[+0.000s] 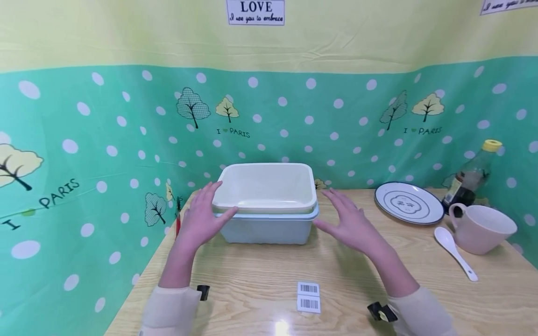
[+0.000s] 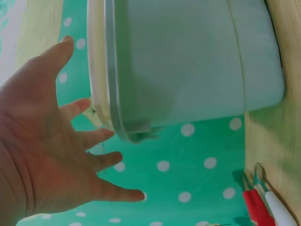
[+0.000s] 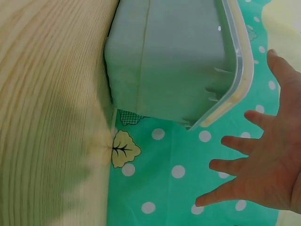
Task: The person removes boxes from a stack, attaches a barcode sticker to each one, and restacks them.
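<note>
A light blue plastic box [image 1: 265, 231] stands toward the back of the table, topped by a white lid or shallow tray [image 1: 266, 186]. At its left side is my left hand [image 1: 201, 217], fingers spread and thumb pointing toward the front rim. Whether those fingertips touch the rim I cannot tell. My right hand [image 1: 350, 225] hovers off the box's right side, also with spread fingers and nothing in it. Both wrist views show bare palms facing the box, the left hand [image 2: 51, 136] close to the rim and the right hand [image 3: 275, 146] apart from it.
On the right are a patterned plate [image 1: 408, 203], a bottle with a yellow cap [image 1: 468, 179], a pink mug [image 1: 483, 228] and a white spoon [image 1: 456, 252]. Barcode labels [image 1: 308, 297] lie in front. Red-handled [image 2: 258, 207] and white-handled [image 2: 281, 209] utensils lie left of the box. A green curtain [image 1: 269, 102] hangs behind.
</note>
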Demonstrator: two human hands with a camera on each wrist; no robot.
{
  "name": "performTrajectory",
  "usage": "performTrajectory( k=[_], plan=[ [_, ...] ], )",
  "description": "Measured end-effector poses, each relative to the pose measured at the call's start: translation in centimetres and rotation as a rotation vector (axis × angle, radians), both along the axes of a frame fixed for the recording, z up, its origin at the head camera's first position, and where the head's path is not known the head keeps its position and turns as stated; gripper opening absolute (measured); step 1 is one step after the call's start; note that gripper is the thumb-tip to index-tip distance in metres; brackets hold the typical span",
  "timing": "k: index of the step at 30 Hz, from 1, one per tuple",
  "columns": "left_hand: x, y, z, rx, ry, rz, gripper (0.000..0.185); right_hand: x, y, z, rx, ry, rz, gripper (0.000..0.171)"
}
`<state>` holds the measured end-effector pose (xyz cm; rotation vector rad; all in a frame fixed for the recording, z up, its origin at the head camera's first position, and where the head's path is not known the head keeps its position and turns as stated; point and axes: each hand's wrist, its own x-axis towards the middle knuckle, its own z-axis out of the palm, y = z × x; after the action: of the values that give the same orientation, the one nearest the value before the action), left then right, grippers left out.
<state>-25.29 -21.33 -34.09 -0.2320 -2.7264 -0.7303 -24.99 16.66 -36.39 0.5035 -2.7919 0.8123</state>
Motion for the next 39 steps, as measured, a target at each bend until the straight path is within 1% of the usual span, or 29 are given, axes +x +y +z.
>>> performTrajectory(
  k=[3,8,10,16,20,24,28,31,35,39],
  plan=[
    [-0.4,-0.5,-0.3,0.047,-0.002,-0.013,0.093,-0.2,-0.2,0.0,-0.027,-0.010,0.008,0.093],
    [-0.9,-1.1,-0.8,0.156,-0.015,-0.048,0.091,-0.7,-0.6,-0.1,-0.079,-0.045,0.025,0.102],
    [-1.1,-1.3,-1.1,0.195,-0.029,-0.056,0.092,-0.8,-0.7,-0.2,-0.096,-0.064,0.021,0.104],
    [-1.4,-1.5,-1.6,0.273,-0.100,-0.059,0.098,-1.4,-1.1,-0.5,-0.139,-0.096,0.016,0.106],
    [-1.5,-1.5,-1.8,0.302,-0.150,-0.060,0.102,-1.9,-1.6,-0.6,-0.185,-0.118,0.033,0.106],
    [-1.5,-1.6,-1.9,0.321,-0.179,-0.070,0.106,-2.3,-2.3,-0.7,-0.235,-0.123,0.057,0.107],
    [-1.6,-1.7,-2.0,0.336,-0.214,-0.046,0.111,-2.6,-3.0,-0.8,-0.289,-0.110,0.080,0.108],
    [-1.7,-1.7,-2.1,0.375,-0.215,-0.058,0.108,-2.7,-3.4,-0.8,-0.336,-0.096,0.082,0.105],
    [-2.0,-1.8,-2.5,0.436,-0.194,-0.096,0.099,-2.6,-4.1,-1.0,-0.400,-0.072,0.117,0.098],
    [-2.1,-1.9,-2.7,0.445,-0.189,-0.078,0.099,-2.6,-4.5,-1.2,-0.436,-0.074,0.152,0.096]
  ],
)
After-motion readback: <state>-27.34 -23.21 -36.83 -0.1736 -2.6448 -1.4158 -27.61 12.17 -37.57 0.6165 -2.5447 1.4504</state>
